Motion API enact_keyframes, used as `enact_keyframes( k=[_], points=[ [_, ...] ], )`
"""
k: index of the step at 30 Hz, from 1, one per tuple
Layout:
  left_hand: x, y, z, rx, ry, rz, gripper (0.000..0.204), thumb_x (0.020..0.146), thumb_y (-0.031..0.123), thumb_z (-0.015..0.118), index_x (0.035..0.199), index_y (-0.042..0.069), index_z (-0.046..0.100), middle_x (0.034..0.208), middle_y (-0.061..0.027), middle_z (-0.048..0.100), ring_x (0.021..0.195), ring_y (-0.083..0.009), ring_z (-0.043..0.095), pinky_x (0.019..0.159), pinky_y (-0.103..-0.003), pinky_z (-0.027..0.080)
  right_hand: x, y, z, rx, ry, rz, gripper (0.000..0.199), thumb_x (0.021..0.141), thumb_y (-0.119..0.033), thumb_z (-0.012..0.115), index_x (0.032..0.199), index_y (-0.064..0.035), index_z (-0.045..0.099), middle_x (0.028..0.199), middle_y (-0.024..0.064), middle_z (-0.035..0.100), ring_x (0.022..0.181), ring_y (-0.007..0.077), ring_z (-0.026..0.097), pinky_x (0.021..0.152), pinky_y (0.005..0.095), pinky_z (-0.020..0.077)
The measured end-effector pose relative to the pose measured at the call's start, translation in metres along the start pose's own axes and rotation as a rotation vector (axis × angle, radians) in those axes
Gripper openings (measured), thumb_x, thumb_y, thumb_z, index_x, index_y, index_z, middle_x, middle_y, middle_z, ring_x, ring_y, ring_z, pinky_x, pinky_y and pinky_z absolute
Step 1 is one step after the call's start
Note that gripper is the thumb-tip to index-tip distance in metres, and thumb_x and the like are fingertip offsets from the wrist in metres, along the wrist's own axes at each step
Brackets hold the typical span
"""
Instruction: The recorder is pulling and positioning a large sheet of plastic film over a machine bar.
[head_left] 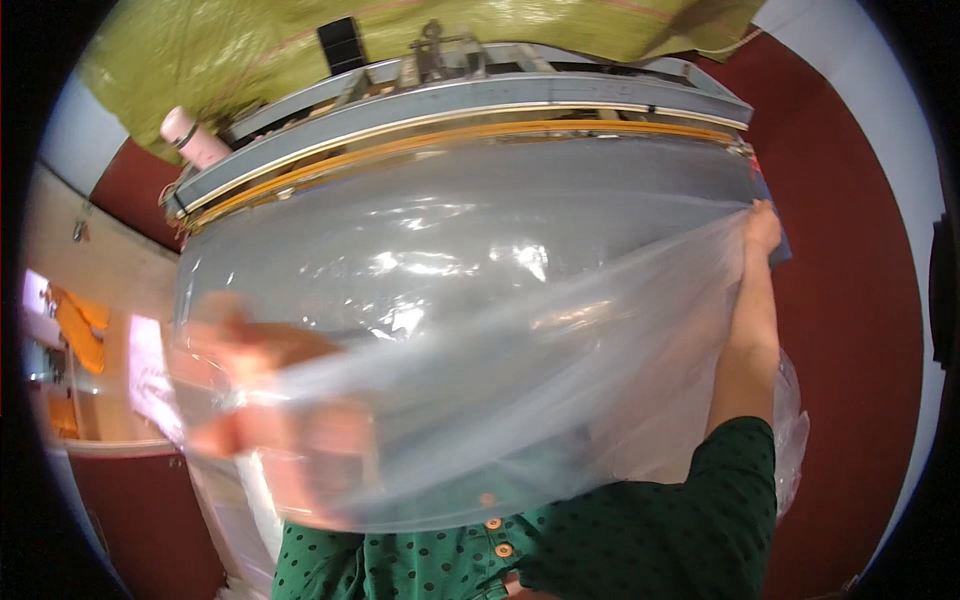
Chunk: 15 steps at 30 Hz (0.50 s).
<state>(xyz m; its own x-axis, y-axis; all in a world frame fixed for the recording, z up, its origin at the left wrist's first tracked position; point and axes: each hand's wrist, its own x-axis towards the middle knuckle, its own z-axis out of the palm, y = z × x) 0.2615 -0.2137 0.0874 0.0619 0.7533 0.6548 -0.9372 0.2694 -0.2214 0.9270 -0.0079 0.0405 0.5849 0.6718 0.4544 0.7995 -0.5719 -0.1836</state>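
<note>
A wide sheet of clear plastic film stretches across in front of me, its near part lifted and folded toward my body. At the far right my right hand is closed on the film's edge, with the arm held out straight. My left hand is on the near left, seen partly through the film and smeared by motion; how its fingers sit is unclear. Under the lifted layer, more shiny film lies flat over a grey surface. Behind it runs a long metal frame with an orange strip along its front.
A pink bottle leans by the frame's left end. Behind the frame are a flat black device and a metal fitting, backed by a yellow-green tarp. Maroon and white wall borders the right. More clear film hangs beside my right arm.
</note>
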Motion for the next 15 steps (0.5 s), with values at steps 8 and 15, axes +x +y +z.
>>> enact_keyframes(
  k=[8,15],
  points=[
    [-0.095,0.134,0.097,0.694,0.526,0.226,0.041,0.082,0.023,0.052,0.116,0.002,0.044,0.109,-0.0114,0.052,0.099,-0.0211,0.050,0.086,-0.035,0.042,-0.001,-0.006,0.002,-0.012,-0.017,0.001,0.030,0.085,-0.034,0.039,0.093,-0.0088,0.054,0.087,0.0200,0.059,0.084,0.0378,0.055,0.069,0.0475,0.0421],
    [-0.088,0.051,0.028,1.300,1.083,0.498,0.036,0.087,0.024,0.044,0.114,0.001,0.045,0.109,-0.0116,0.051,0.101,-0.0224,0.049,0.088,-0.036,0.040,-0.002,-0.012,0.007,-0.055,-0.004,-0.029,0.032,0.087,-0.033,0.036,0.092,-0.0063,0.053,0.088,0.0199,0.058,0.084,0.0388,0.054,0.068,0.0484,0.0417]
  ],
)
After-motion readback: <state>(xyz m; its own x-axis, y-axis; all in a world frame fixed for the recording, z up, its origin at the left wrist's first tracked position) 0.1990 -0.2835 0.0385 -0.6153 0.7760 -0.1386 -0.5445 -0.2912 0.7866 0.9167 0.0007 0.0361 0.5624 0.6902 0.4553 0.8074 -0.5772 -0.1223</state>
